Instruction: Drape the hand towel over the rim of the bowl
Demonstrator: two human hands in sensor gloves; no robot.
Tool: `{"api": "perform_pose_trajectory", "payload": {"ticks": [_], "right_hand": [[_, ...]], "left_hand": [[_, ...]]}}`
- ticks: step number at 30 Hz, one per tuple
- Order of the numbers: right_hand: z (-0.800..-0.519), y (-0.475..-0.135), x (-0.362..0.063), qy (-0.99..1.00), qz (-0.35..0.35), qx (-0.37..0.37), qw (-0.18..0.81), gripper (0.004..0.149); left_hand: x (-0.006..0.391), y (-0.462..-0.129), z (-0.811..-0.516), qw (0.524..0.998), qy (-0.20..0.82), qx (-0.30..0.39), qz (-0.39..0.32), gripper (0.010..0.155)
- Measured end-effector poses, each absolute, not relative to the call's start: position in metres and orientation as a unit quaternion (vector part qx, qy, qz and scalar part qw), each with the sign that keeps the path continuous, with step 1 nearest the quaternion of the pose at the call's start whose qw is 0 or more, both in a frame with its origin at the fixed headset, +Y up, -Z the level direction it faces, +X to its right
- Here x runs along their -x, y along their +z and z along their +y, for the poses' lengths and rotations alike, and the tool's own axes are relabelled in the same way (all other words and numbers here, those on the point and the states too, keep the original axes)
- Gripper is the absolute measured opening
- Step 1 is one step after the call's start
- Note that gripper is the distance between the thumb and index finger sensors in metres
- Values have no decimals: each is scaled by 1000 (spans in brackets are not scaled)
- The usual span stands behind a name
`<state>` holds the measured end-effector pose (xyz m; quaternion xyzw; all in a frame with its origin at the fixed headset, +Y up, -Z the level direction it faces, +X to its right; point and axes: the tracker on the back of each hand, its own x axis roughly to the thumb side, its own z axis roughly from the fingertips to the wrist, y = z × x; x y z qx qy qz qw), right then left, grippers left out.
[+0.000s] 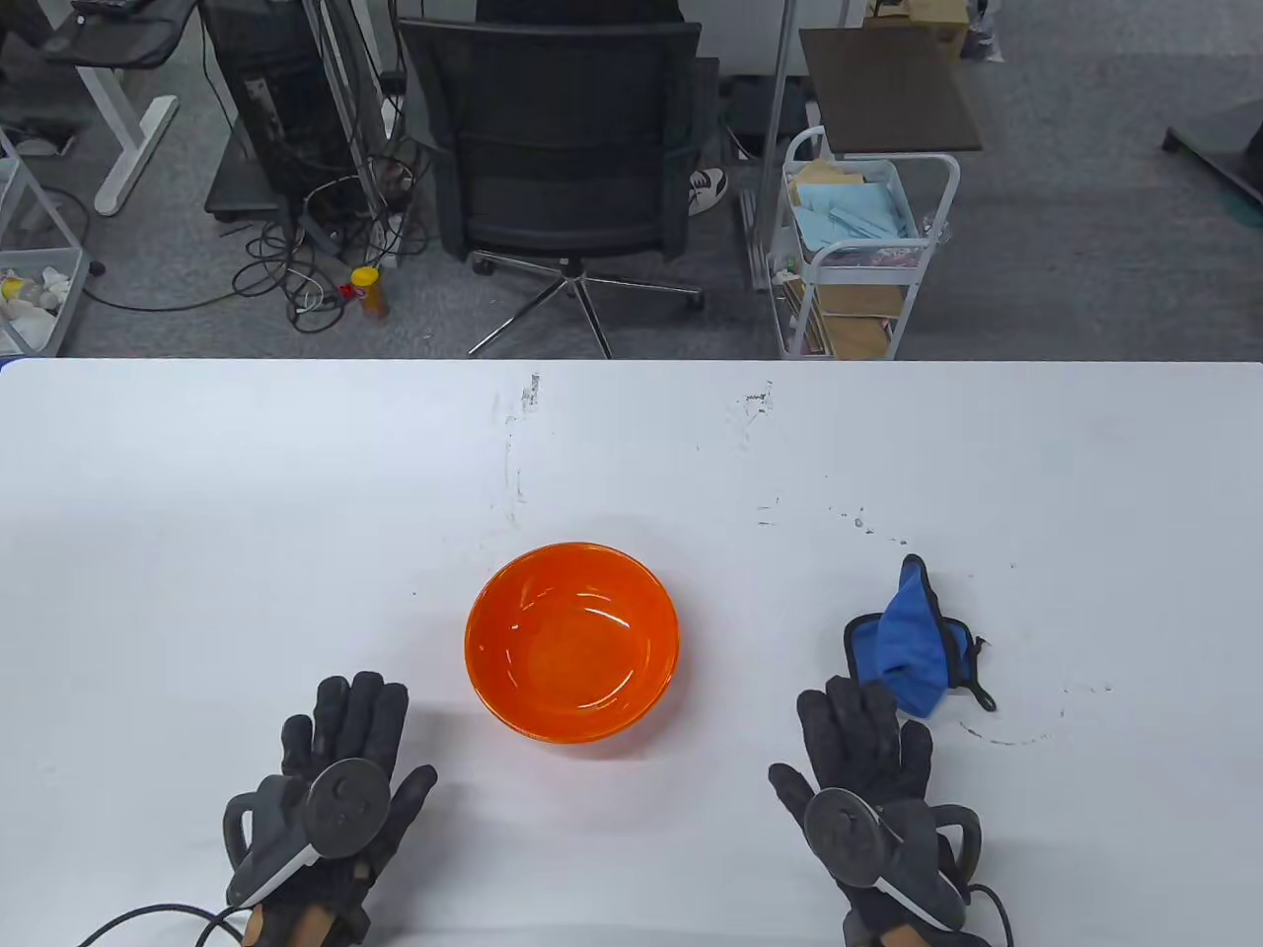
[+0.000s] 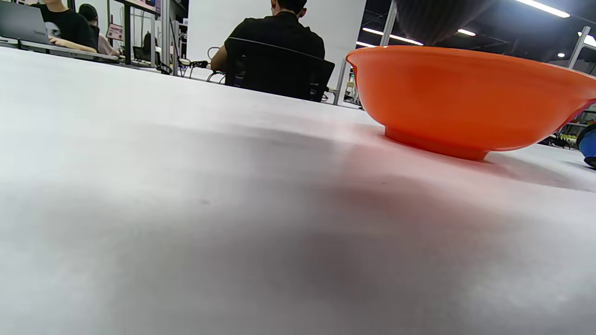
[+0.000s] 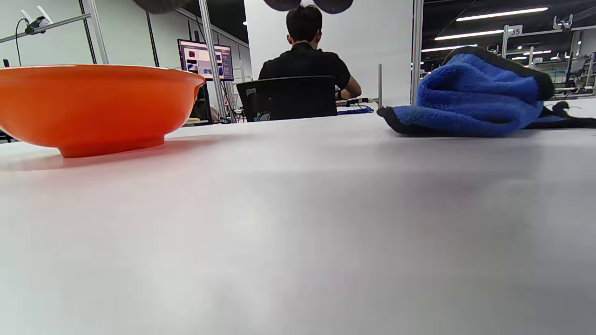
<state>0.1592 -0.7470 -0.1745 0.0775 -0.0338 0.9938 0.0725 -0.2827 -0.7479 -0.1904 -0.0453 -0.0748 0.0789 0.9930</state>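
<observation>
An orange bowl (image 1: 572, 641) stands upright and empty in the middle of the white table (image 1: 197, 543). It also shows in the left wrist view (image 2: 465, 97) and the right wrist view (image 3: 93, 104). A crumpled blue hand towel with black trim (image 1: 913, 646) lies on the table to the bowl's right, also in the right wrist view (image 3: 475, 97). My left hand (image 1: 340, 730) rests flat on the table, left of the bowl, fingers spread and empty. My right hand (image 1: 863, 730) rests flat just in front of the towel, fingers extended, holding nothing.
The table's far edge runs across the table view. Beyond it stand a black office chair (image 1: 567, 148) and a white wire cart (image 1: 858, 247). A black cable (image 1: 148, 922) trails from my left wrist.
</observation>
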Motion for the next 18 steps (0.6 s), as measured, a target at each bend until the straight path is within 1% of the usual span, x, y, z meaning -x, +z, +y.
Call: {"api": "perform_pose_trajectory", "payload": {"ticks": [5,18], "right_hand": [[-749,-176,-158,994,-17,-82,68,73],[-750,-175,-158,994,-19,-82,69,73]], "left_hand": [[284,-191,-748,993,80,46,-72,79],[283,-191,-748,993,76,50,-75,79]]}}
